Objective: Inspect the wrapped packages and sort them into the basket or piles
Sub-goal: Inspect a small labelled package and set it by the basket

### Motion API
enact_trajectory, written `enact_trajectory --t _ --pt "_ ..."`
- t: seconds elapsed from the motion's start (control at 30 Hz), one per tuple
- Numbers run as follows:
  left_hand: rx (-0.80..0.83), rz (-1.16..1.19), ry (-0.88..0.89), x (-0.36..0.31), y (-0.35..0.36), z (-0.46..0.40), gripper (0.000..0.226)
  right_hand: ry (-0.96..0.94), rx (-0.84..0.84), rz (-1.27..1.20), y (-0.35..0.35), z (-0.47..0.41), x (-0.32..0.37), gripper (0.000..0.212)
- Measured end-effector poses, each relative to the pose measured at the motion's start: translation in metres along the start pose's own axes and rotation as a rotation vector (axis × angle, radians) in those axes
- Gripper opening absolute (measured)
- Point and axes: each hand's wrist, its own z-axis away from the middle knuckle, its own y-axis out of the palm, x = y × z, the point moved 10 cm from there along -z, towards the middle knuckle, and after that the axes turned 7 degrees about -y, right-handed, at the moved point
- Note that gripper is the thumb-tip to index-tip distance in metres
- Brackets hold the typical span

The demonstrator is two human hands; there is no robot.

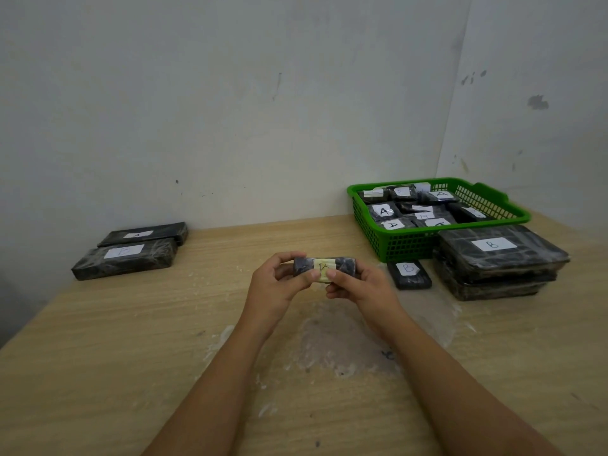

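Item: small wrapped package (324, 266), label B, pinched by my left hand (278, 284) and right hand (358, 287) above the wooden table (131, 340).

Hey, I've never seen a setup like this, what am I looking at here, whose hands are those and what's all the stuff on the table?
There is no machine here. A person wears a camera on the head, looking down at their own arms. The left hand and right hand together hold a small dark wrapped package with a pale label that seems to read B. On the wooden table sit a green basket of labelled packages, a stack marked B, one small B package, and two long packages at left.
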Motion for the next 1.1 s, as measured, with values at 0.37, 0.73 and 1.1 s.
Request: enact_trajectory --t 0.37,0.73,1.1 --pt "0.033 0.030 -0.040 0.0017 0.0061 0.0045 0.037 -0.012 -0.050 -0.019 -0.0030 0.0034 0.0000 0.030" --pt "0.032 0.102 -0.054 0.0033 0.0056 0.0033 0.025 -0.035 -0.039 -0.006 -0.0024 0.0037 0.0032 0.036" --pt "0.048 0.071 -0.055 0.0064 0.0091 0.0045 0.021 -0.083 -0.020 0.033 -0.0024 0.0030 0.0046 0.046"
